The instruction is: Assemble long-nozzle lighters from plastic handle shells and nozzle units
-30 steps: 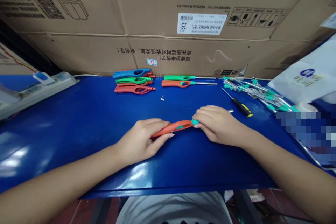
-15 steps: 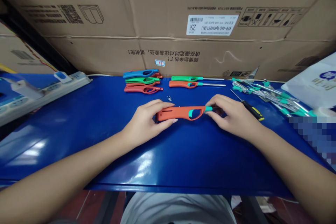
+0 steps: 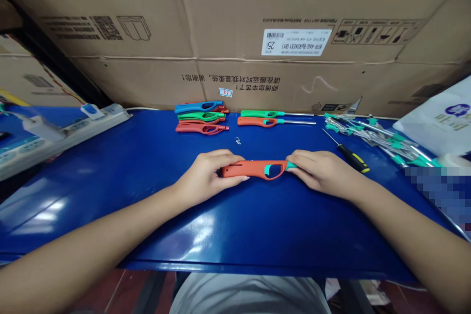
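Note:
An orange long-nosed lighter [image 3: 248,169] with a teal trigger lies level between my two hands, above the blue table [image 3: 235,225]. My left hand [image 3: 211,174] grips its handle end, thumb and fingers on opposite long sides. At the other end my right hand [image 3: 318,171] is closed round the teal collar, and its fingers hide whatever extends beyond. Further back, an orange lighter [image 3: 253,121] and a green lighter [image 3: 253,113] with metal tubes lie side by side.
Left of those sit stacked blue, green and red lighter handles [image 3: 200,129]. On the right are a black-yellow screwdriver [image 3: 353,158], a heap of metal tubes with teal parts [image 3: 382,140] and a white bag [image 3: 437,120]. A power strip [image 3: 73,140] lies left; a cardboard box [image 3: 228,44] stands behind.
My right fingers have closed further round the teal end of the lighter; the gap seen between them is gone. The whole scene sits slightly lower in view.

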A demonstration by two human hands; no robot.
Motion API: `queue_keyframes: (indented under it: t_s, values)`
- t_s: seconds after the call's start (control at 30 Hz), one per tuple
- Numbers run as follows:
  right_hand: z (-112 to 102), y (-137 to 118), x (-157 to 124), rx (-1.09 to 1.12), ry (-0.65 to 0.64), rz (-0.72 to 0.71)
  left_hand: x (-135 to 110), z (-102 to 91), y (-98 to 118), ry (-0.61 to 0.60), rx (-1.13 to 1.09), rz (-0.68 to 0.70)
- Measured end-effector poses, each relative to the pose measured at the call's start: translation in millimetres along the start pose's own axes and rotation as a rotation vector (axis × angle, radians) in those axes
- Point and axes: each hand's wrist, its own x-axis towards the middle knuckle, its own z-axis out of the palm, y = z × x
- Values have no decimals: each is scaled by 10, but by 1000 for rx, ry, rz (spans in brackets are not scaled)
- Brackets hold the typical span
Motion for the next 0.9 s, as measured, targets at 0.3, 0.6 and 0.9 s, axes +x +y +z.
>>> queue_keyframes:
  t_s: [0.3, 0.6, 0.9]
  values:
    - [7, -22, 44, 119, -167, 192, 3, 17, -43, -8, 42, -28]
    - [-38, 119, 52, 345, -337, 383, 5, 74, -85, -111, 103, -98]
    - [-243, 76, 97, 238, -402, 413, 10, 45, -56, -118, 147, -124]
